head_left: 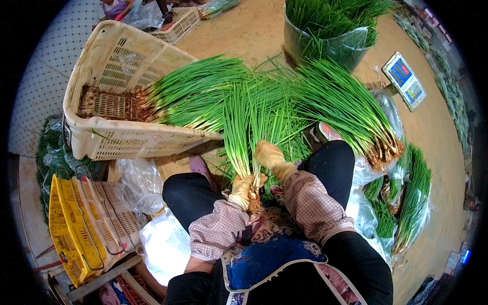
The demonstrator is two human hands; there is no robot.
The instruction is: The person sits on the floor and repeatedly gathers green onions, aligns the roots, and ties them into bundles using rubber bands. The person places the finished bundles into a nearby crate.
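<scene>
My left hand (241, 191), in a pale yellow glove, is closed around the lower stems of a bunch of spring onions (236, 147). Their brown roots hang below the hand, over my lap, and the green leaves point away from me. My right hand (270, 156), gloved the same way, is curled closed against the right side of the bunch; its fingers hide whatever they pinch. Beyond both hands lies a heap of loose green leaves (284, 109). A large pile of spring onions (351, 107) lies to the right, roots toward me.
At left a tipped cream crate (147, 140) holds more spring onions (198, 84). Yellow and cream crates (76, 223) stand near clear plastic bags (140, 180). Far off are a tall bag of greens (325, 46) and a scale display (405, 81). Bagged spring onions (414, 203) lie right.
</scene>
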